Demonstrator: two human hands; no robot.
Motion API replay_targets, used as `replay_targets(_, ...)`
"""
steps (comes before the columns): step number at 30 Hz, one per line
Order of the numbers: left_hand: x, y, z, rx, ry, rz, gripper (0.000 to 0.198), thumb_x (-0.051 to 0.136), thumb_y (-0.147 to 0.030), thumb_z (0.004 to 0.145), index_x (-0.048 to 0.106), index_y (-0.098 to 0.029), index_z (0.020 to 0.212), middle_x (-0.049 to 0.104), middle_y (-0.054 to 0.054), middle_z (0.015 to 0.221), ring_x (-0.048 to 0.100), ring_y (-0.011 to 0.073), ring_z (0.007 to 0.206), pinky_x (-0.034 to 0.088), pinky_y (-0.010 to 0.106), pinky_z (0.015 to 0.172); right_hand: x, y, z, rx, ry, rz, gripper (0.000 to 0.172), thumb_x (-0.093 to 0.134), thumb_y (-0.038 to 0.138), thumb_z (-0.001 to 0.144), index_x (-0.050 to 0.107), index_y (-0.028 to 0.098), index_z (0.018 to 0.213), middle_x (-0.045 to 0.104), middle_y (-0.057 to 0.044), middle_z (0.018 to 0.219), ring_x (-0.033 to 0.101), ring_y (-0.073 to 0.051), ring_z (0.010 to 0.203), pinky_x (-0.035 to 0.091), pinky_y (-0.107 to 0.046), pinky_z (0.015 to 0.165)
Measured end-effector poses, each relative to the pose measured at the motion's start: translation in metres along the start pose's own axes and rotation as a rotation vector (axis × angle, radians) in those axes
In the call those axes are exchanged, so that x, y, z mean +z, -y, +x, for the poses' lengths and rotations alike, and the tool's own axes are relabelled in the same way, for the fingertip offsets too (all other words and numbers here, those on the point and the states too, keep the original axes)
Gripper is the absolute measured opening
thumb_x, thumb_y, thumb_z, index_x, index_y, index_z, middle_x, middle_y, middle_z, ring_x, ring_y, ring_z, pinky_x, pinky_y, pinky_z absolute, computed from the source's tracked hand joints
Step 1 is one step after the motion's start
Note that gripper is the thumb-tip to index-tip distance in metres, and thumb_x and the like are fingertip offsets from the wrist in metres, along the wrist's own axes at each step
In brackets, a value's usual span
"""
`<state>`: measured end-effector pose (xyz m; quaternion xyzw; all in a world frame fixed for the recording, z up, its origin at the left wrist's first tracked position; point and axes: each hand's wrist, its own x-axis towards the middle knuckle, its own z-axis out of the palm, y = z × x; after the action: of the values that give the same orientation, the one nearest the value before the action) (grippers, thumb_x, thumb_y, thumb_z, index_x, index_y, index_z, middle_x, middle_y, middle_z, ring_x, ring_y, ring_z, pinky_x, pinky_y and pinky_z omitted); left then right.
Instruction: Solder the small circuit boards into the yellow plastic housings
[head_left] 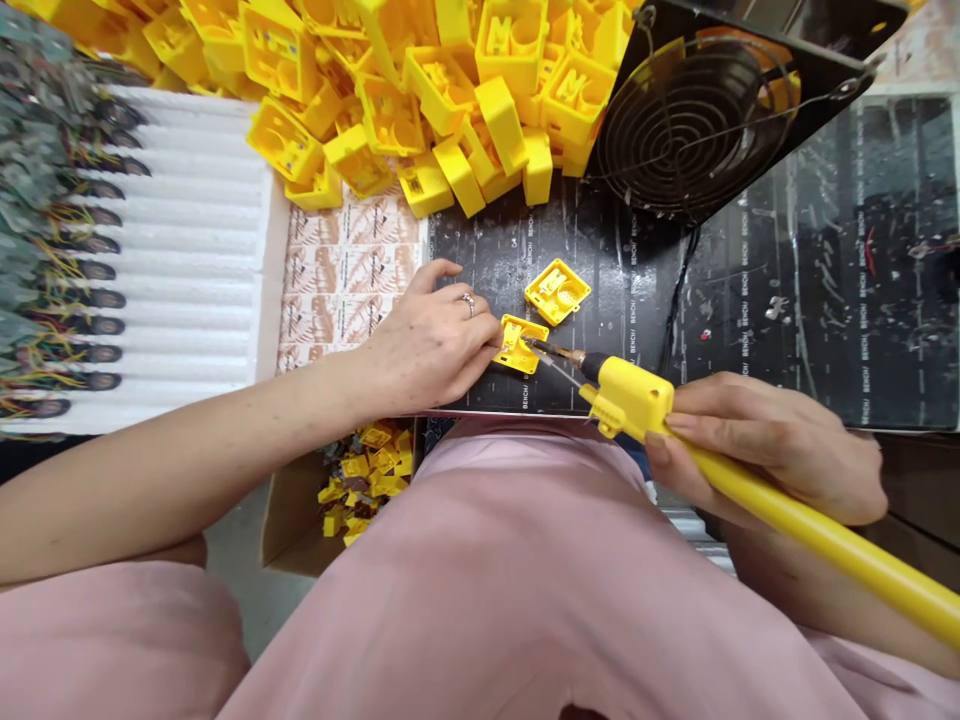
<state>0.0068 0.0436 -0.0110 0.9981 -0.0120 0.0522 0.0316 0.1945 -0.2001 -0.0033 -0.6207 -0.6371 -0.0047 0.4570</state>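
Observation:
My left hand [442,340] is closed on the left edge of a small yellow plastic housing [534,358], pressing it to the black bench mat [480,265]. In my right hand [780,440] is a yellow soldering iron [636,395] with a thin wire-like guide beside its tip. The dark tip reaches inside the housing and seems to touch the parts there; the exact contact is too small to make out. A second yellow housing [557,292], open side up, lies just behind the first, with neither hand on it.
Yellow housings [390,110] are heaped at the back, beside a black fan [675,130] with a wire grille. White ribbed foam [202,240] at the left bears rows of wired round parts [97,300]. Below the bench edge, a cardboard box [289,520] holds yellow pieces.

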Motion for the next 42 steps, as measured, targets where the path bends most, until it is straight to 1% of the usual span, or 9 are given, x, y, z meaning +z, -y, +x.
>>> replay_targets(8, 0.004, 0.0, 0.0, 0.023, -0.038, 0.054, 0.041, 0.037, -0.024, 0.106, 0.07, -0.019, 0.082, 0.075, 0.004, 0.079, 0.07, 0.0212, 0.081, 0.054, 0.048, 0.107, 0.004, 0.002, 0.007, -0.02, -0.015, 0.037, 0.023, 0.078, 0.013, 0.089, 0.069, 0.026, 0.105, 0.073, 0.001, 0.078, 0.071, -0.015, 0.062, 0.058, -0.024, 0.05)
replay_targets(13, 0.005, 0.001, 0.0, 0.027, -0.072, 0.041, 0.039, 0.039, -0.023, 0.105, 0.07, -0.019, 0.081, 0.074, 0.003, 0.077, 0.069, 0.0213, 0.078, 0.055, 0.048, 0.104, 0.008, 0.002, 0.0, 0.049, -0.068, -0.062, 0.051, 0.077, 0.015, 0.091, 0.065, 0.029, 0.139, 0.081, -0.002, 0.097, 0.076, -0.019, 0.071, 0.064, -0.03, 0.059)
replay_targets(18, 0.002, 0.001, 0.002, -0.017, -0.01, -0.037, 0.038, 0.04, -0.023, 0.103, 0.071, -0.02, 0.081, 0.073, 0.004, 0.078, 0.069, 0.021, 0.079, 0.053, 0.048, 0.106, 0.005, -0.004, -0.005, 0.014, -0.048, -0.092, 0.064, 0.077, 0.018, 0.093, 0.058, 0.032, 0.152, 0.082, -0.001, 0.104, 0.076, -0.019, 0.071, 0.064, -0.03, 0.058)
replay_targets(24, -0.005, 0.002, 0.002, -0.244, 0.047, -0.4, 0.025, 0.052, -0.03, 0.092, 0.07, -0.021, 0.079, 0.076, 0.002, 0.084, 0.07, 0.0197, 0.083, 0.046, 0.052, 0.111, 0.004, -0.006, -0.005, 0.03, -0.029, -0.115, 0.059, 0.075, 0.018, 0.095, 0.059, 0.03, 0.15, 0.082, -0.002, 0.104, 0.076, -0.018, 0.071, 0.063, -0.029, 0.059)
replay_targets(28, -0.004, 0.005, 0.003, -0.46, 0.051, -0.731, 0.02, 0.056, -0.034, 0.087, 0.068, -0.02, 0.082, 0.075, 0.001, 0.082, 0.068, 0.0159, 0.076, 0.054, 0.033, 0.083, 0.006, -0.004, -0.006, 0.057, -0.06, -0.097, 0.056, 0.078, 0.023, 0.095, 0.061, 0.031, 0.148, 0.082, -0.001, 0.105, 0.075, -0.018, 0.07, 0.061, -0.029, 0.058)
replay_targets(30, -0.001, 0.006, 0.004, -0.51, 0.049, -0.769, 0.02, 0.055, -0.034, 0.087, 0.068, -0.019, 0.084, 0.073, 0.0, 0.079, 0.066, 0.0145, 0.07, 0.054, 0.031, 0.079, 0.007, -0.001, -0.005, 0.074, -0.058, -0.09, 0.057, 0.079, 0.023, 0.094, 0.061, 0.033, 0.147, 0.082, 0.0, 0.106, 0.075, -0.018, 0.071, 0.061, -0.03, 0.058)
replay_targets(35, 0.003, 0.003, 0.002, -0.385, 0.01, -0.405, 0.024, 0.053, -0.031, 0.096, 0.073, -0.021, 0.088, 0.074, 0.0, 0.08, 0.069, 0.0191, 0.082, 0.042, 0.055, 0.116, 0.01, 0.004, -0.007, 0.146, -0.093, -0.079, 0.059, 0.077, 0.021, 0.096, 0.06, 0.038, 0.149, 0.081, 0.001, 0.109, 0.076, -0.018, 0.076, 0.062, -0.032, 0.063)
replay_targets(39, 0.004, -0.001, 0.005, -0.283, -0.062, -0.195, 0.027, 0.051, -0.028, 0.099, 0.075, -0.023, 0.086, 0.075, 0.001, 0.081, 0.069, 0.0213, 0.085, 0.045, 0.053, 0.113, 0.01, 0.0, -0.011, 0.137, -0.095, -0.073, 0.058, 0.078, 0.02, 0.094, 0.061, 0.033, 0.148, 0.081, -0.003, 0.109, 0.078, -0.02, 0.083, 0.065, -0.034, 0.068)
replay_targets(42, 0.005, -0.001, 0.009, -0.229, -0.07, -0.084, 0.03, 0.049, -0.026, 0.099, 0.073, -0.024, 0.083, 0.072, 0.001, 0.076, 0.068, 0.0209, 0.082, 0.047, 0.05, 0.109, 0.01, -0.007, -0.012, 0.078, -0.065, 0.021, 0.047, 0.08, 0.017, 0.091, 0.067, 0.028, 0.135, 0.079, -0.001, 0.094, 0.077, -0.019, 0.077, 0.065, -0.031, 0.062)
